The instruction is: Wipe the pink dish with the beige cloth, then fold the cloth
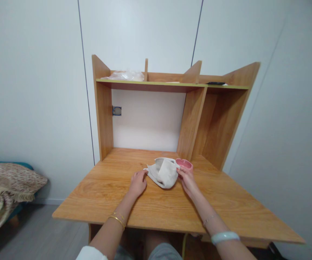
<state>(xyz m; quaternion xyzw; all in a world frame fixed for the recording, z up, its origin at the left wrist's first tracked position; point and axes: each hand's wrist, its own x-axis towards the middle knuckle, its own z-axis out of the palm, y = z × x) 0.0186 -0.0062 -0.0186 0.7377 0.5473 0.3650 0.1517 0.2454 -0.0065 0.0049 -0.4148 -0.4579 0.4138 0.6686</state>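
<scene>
A crumpled beige cloth [164, 172] lies on the wooden desk [112, 187] near its middle. My left hand [137, 182] pinches the cloth's left corner, fingers curled. My right hand [187, 178] grips the cloth's right edge, fingers closed on the fabric. A small pink dish [184, 164] sits on the desk just behind my right hand, partly hidden by the cloth.
The desk has a wooden hutch [191, 119] with upright dividers at the back. A clear plastic bag [124, 75] lies on the top shelf at left, a dark flat thing [215, 83] at right. A bed with a patterned blanket [5, 187] stands far left.
</scene>
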